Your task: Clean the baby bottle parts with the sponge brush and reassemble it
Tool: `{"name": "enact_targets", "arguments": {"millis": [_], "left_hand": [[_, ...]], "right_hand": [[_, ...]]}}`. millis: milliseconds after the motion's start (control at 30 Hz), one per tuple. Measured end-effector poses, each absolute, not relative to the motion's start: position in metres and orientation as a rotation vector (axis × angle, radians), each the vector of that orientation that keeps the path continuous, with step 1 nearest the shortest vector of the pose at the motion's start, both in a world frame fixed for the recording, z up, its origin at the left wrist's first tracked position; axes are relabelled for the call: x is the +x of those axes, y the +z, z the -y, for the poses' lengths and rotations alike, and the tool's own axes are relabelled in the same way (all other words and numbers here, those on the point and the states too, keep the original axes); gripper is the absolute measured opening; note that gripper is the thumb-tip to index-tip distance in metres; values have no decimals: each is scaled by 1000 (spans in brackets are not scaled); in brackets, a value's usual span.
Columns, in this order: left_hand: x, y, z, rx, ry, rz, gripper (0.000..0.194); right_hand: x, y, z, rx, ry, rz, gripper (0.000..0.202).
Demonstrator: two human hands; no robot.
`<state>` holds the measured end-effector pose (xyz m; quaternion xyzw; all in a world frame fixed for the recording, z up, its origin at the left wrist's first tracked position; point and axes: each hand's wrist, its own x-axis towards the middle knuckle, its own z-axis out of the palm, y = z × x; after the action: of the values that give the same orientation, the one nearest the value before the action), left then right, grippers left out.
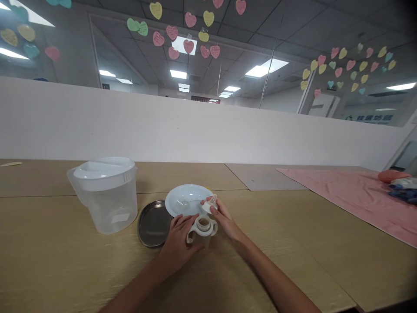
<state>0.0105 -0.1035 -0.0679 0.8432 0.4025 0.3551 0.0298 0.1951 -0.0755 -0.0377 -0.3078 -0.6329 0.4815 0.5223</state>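
My left hand point(182, 232) is wrapped round the side of a baby bottle point(203, 230), which stands upright with its mouth uncovered and has white handles on both sides. Just above and to the right, my right hand point(224, 217) grips a bottle nipple point(210, 204), clear at the tip with a white collar. Behind the bottle is a white bowl point(177, 193); a thin, clear utensil with a rounded end seems to rest in it. A round metal tray point(153, 226) lies flat to the left of my left hand, partly under the bowl.
A large translucent pitcher point(112, 204) with a white lid stands left of the tray. At the right lies a pink cloth point(345, 187), with bundled fabric point(399, 182) at its far end. A low white wall point(195, 130) with glass above closes off the table's back.
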Motion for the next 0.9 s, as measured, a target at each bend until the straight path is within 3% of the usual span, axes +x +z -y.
{"name": "enact_targets", "arguments": {"millis": [433,900], "left_hand": [[10,-67,104,2615,1107,-1232,62],[10,-67,105,2611,1110,-1244,62]], "right_hand": [[204,-38,75,-859,938,1767,40],[202,-44,64,-987,459,1558,29]]}}
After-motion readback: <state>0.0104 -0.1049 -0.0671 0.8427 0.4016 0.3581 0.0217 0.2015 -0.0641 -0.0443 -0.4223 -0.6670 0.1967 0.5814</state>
